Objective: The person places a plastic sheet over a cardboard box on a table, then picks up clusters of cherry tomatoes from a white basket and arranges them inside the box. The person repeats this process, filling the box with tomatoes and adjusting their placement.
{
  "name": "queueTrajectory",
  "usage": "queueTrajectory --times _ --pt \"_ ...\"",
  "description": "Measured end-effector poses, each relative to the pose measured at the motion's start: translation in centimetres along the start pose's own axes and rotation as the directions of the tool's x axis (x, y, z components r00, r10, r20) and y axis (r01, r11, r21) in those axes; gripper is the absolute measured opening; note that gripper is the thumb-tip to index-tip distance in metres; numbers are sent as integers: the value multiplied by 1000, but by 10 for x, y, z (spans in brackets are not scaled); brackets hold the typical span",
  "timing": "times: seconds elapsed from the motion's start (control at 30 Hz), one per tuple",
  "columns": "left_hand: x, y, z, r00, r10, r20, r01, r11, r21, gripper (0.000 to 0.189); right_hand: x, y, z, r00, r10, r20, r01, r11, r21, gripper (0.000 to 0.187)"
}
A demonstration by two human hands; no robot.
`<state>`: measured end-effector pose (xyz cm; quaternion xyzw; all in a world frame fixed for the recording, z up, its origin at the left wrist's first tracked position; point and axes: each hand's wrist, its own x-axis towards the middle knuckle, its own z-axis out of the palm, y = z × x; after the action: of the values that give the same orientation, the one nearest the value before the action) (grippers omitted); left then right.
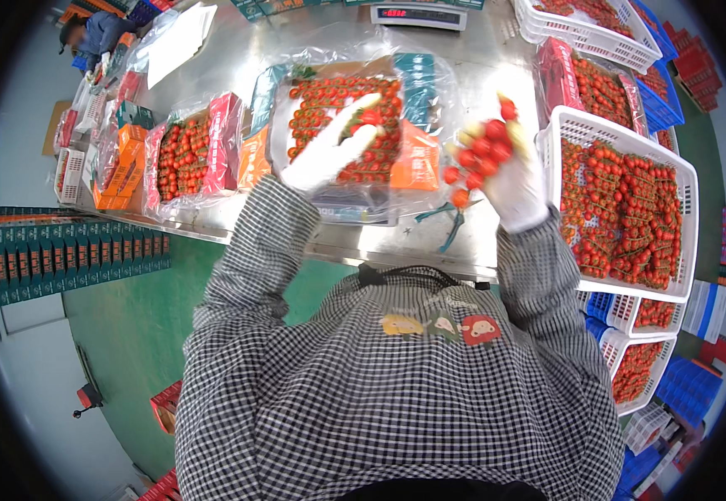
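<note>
A bunch of red cherry tomatoes [485, 150], blurred, is held in my gloved right hand [516, 178] above the table's right part. My left hand [328, 153], also in a white glove, is over an open carton [414, 91] lined with clear plastic film. Rows of cherry tomatoes on the vine [319, 100] fill that carton. Red tomatoes and a bit of green show between my left thumb and fingers; whether they are gripped I cannot tell. Scissors [453, 222] with teal handles lie on the metal table between my hands, near its front edge.
A white crate [688, 181] of vine tomatoes stands at the right, above more crates. Filled red cartons [225, 141] [557, 72] flank the work area. A digital scale [419, 17] sits at the back. Green cartons [75, 257] are stacked left. Another person [103, 37] is far left.
</note>
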<state>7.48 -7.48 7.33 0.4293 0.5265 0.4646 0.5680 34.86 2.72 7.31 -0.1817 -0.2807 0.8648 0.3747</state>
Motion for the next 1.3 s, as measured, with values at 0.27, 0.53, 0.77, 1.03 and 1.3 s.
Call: queueTrajectory --times 0.27,0.53,0.77,1.03,1.3 --pt "-18 -80 -103 994 -106 9 19 253 967 59 97 175 61 996 -24 85 84 -35 -996 66" --pt "-13 -97 -96 996 14 89 -90 176 980 72 89 219 42 993 104 -63 -2 -504 -864 61" --pt "16 -55 24 929 339 -148 -186 775 605 48 25 71 -5 849 -293 440 398 -193 -897 41" --pt "73 -124 319 631 -510 585 773 349 -529 44 -153 -128 -236 784 -442 -437 -237 438 -867 31" --pt "145 -266 442 232 -897 375 575 -184 -797 48 -176 -157 -343 929 -120 -351 -306 283 -909 26"
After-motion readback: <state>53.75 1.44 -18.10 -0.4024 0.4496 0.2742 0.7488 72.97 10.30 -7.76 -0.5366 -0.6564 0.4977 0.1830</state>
